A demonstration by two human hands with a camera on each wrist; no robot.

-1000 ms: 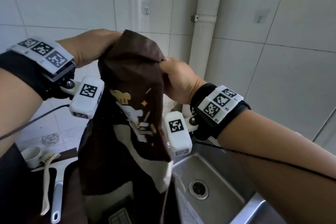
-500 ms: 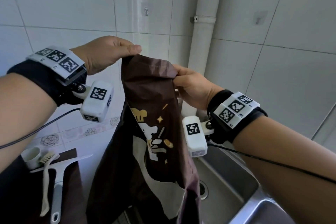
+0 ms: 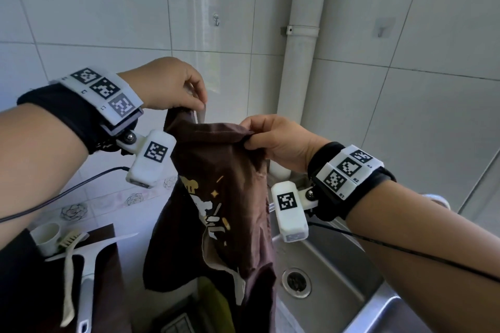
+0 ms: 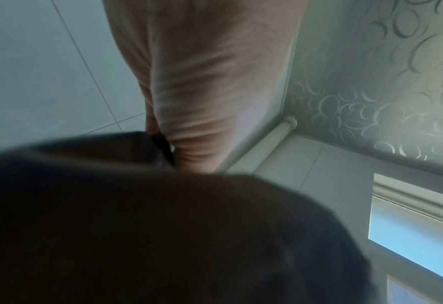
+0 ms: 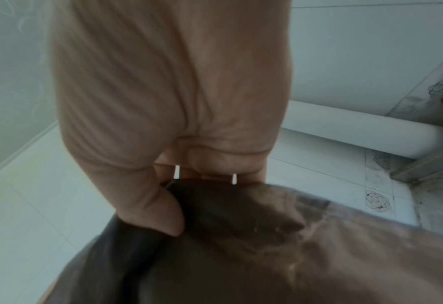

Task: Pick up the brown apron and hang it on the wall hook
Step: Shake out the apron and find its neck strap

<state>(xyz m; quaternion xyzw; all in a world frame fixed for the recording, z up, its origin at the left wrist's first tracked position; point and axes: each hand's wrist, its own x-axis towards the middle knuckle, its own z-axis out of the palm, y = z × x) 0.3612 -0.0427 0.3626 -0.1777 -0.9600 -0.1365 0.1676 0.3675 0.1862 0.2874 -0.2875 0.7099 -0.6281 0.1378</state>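
Lowered since earlier, the brown apron (image 3: 216, 197) hangs over the sink (image 3: 338, 273), its top edge pinched by left hand (image 3: 173, 86) and right hand (image 3: 278, 140); bunched cloth may miss the wall hook (image 3: 216, 20).

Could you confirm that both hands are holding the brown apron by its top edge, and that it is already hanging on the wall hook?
Not quite: the left hand and right hand do hold the brown apron by its top edge, but the head view shows it below the wall hook, not yet hung.
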